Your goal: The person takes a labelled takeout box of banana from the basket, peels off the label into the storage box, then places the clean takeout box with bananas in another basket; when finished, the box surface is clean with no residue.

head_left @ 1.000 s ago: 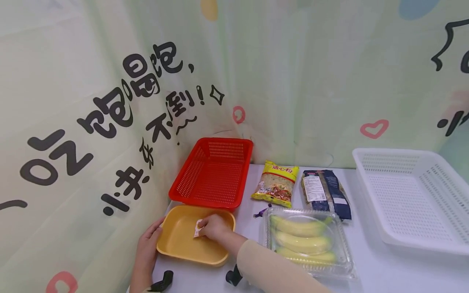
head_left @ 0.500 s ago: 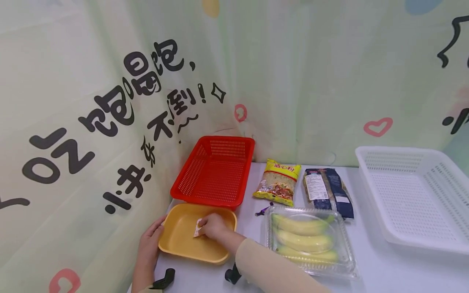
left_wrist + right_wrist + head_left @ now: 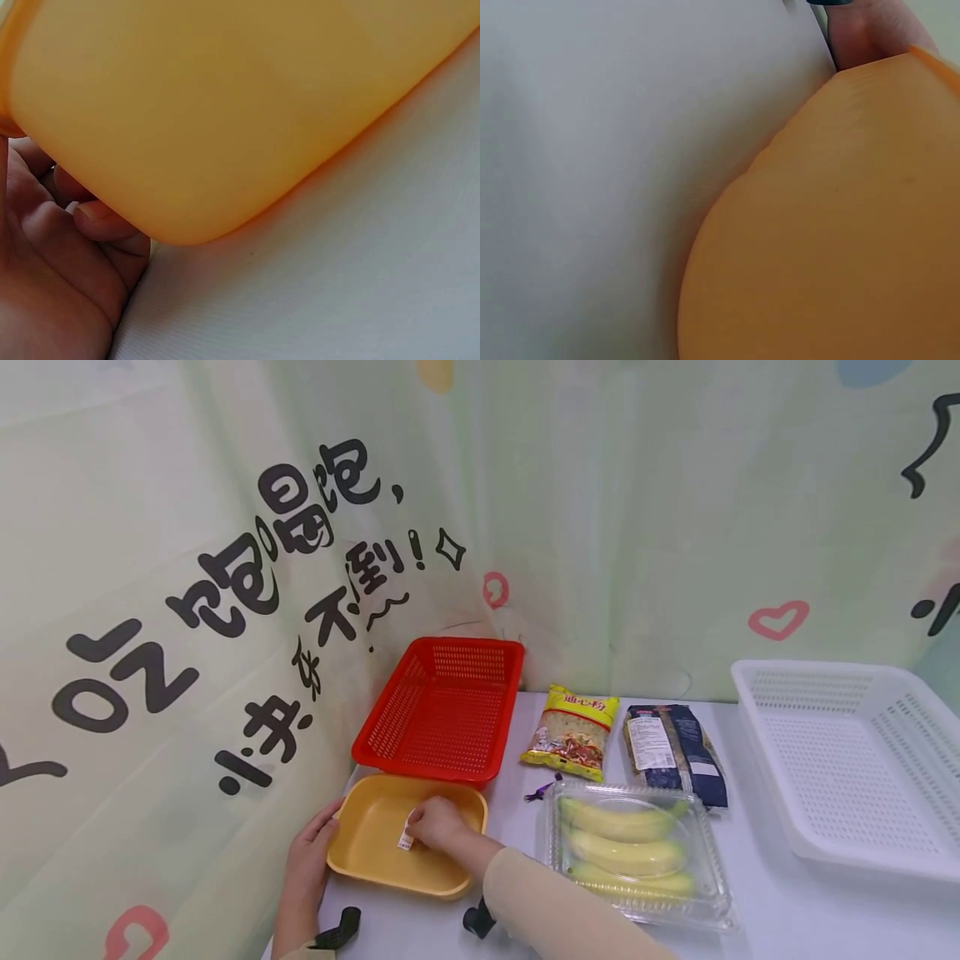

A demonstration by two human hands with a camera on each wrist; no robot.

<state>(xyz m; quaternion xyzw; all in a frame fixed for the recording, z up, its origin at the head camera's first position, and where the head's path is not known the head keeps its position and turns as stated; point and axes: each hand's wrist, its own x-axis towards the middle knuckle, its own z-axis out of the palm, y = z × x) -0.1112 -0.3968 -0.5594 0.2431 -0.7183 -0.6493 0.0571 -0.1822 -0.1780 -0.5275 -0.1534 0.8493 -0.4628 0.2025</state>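
A yellow plastic tub (image 3: 367, 843) sits near the table's left edge. My left hand (image 3: 306, 860) grips its left side. In the left wrist view, that hand's fingers (image 3: 101, 219) curl against the outside of the tub (image 3: 187, 112), and the thumb is mostly out of frame. Inside the tub, my right hand (image 3: 442, 827) pinches a small white packet (image 3: 405, 841) with reddish print, low over the tub's floor. The tub (image 3: 817, 240) fills much of the right wrist view, where part of the left hand (image 3: 874, 30) shows behind it; the right fingers are out of that frame.
Behind the tub stands a red basket (image 3: 450, 718). To the right lie a yellow pasta bag (image 3: 572, 735), a dark blue bag (image 3: 675, 756) and a clear box of bananas (image 3: 630, 856). A small purple item (image 3: 542, 791) lies beside the box. A white basket (image 3: 847, 777) is far right.
The packet has turned in my right fingers and now looks narrower. Both hands keep their places at the tub; the whole head view has shifted slightly.
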